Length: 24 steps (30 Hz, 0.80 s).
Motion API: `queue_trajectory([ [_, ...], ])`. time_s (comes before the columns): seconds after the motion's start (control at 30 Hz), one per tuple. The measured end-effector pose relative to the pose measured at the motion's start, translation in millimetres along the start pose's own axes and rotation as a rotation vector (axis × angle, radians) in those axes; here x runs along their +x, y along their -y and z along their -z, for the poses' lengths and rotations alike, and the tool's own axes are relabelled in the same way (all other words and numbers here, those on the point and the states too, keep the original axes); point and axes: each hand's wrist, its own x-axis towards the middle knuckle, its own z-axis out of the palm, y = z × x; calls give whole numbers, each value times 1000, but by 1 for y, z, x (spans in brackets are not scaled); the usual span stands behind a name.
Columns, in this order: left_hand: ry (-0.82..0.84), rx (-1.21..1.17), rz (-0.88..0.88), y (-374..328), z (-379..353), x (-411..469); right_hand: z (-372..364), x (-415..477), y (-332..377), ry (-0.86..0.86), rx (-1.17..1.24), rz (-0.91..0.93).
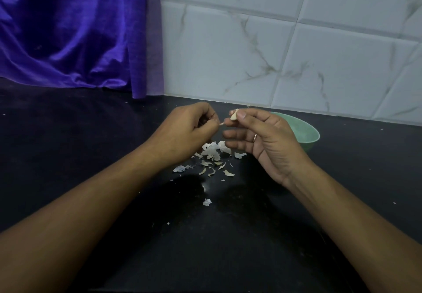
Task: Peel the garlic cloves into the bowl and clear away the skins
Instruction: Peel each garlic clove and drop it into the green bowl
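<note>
Forearms [91, 224] frame uncleared skins [213, 155] on the tabletop [80, 155]; at 12 o'clock my right fingers [242, 115] pinch a near-bare clove [234, 114], left fingers [211, 126] clamp a skin strip [221, 123], bowl [306, 130] at 2 o'clock, so I judge peeling midway.

Your right grip [262, 142] pinches a garlic clove [234, 115] between thumb and forefinger, the other fingers loose. At its 9 o'clock your left grip [189, 126] is curled, nipping what looks like a sliver of skin [221, 123]. Loose skins [212, 153] lie on the black table [68, 155] at 6 o'clock of both. The green bowl [306, 132] sits at 3 o'clock, partly behind your right grip.
</note>
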Motion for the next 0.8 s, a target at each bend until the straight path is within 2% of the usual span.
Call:
queue_trajectory([
  [0.17,-11,-62,24,-1,2,0,1,0,0,-23,-13,4],
  [0.37,-54,29,9,-1,3,0,3,1,0,-39,-21,13],
  [0.6,4,-140,67,-6,5,-1,2,0,-3,-30,-103,20],
  [0.8,23,-168,114,-9,5,-2,2,0,-3,-33,-98,37],
])
